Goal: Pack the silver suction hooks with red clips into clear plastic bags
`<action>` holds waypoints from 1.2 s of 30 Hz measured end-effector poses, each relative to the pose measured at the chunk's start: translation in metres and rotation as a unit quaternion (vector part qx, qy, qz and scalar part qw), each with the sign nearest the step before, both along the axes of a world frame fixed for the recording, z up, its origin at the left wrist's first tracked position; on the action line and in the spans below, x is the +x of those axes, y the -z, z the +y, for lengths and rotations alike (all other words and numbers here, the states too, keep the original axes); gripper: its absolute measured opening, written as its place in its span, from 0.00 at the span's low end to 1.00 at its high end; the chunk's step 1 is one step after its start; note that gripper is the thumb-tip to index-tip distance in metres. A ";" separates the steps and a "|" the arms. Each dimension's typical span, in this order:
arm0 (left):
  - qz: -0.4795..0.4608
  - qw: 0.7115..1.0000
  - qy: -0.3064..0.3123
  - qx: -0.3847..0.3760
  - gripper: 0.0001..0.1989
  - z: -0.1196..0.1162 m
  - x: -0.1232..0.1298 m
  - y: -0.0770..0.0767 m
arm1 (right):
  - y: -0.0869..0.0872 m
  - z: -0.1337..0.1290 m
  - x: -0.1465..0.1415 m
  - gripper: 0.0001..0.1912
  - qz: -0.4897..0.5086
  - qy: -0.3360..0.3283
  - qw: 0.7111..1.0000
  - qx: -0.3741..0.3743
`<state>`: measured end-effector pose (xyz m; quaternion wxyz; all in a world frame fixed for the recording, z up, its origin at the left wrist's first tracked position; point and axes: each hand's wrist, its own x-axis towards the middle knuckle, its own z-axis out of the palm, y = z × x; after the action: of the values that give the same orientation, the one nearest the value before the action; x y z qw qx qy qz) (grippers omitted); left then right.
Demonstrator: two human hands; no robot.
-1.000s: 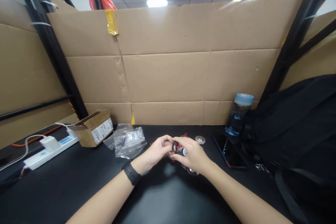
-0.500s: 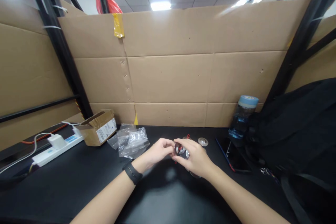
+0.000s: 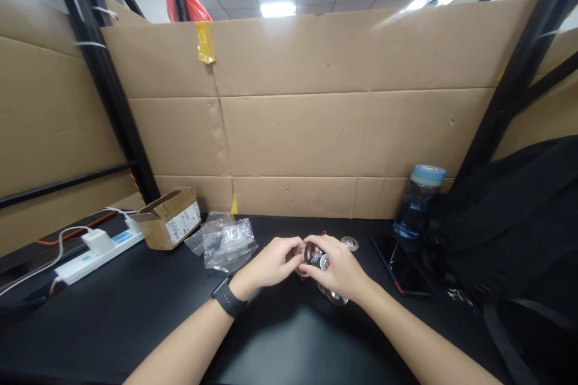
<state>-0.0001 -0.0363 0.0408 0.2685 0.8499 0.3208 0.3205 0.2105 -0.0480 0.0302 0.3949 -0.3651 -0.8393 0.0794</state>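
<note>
our right hand [image 3: 341, 267] is holding a metal disc [image 3: 309, 252], ideally lightly by its rim, while we cannot tell whether our left hand [image 3: 274, 261] is gripping.

Right hand [image 3: 338, 266] is gripping a disc [image 3: 309, 252]; left hand [image 3: 277, 261] is hovering just left, contact unclear. Other discs [image 3: 349, 243] are lying around. Bags [image 3: 229, 245] and box [image 3: 168, 224] are sitting far left, bottle [image 3: 412, 212] standing far right.
</note>
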 end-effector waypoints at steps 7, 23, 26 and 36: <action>0.140 0.970 -0.141 0.142 0.08 0.023 -0.025 0.010 | -0.006 0.036 0.042 0.21 0.014 0.094 0.995 -0.030; 0.276 0.914 -0.270 0.126 0.08 0.038 -0.043 0.025 | 0.027 0.087 0.106 0.20 -0.174 0.190 0.954 -0.155; 0.270 0.916 -0.267 0.127 0.08 0.038 -0.044 0.025 | 0.032 0.092 0.108 0.20 -0.151 0.201 0.958 -0.136; 0.146 0.981 -0.019 0.125 0.09 0.013 -0.015 0.012 | 0.033 0.094 0.111 0.16 -0.140 0.185 0.961 -0.150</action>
<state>-0.0154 -0.0233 0.0289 0.1047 0.9082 0.3299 0.2353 0.3213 0.0455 -0.0033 0.2220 -0.5762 -0.7828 0.0778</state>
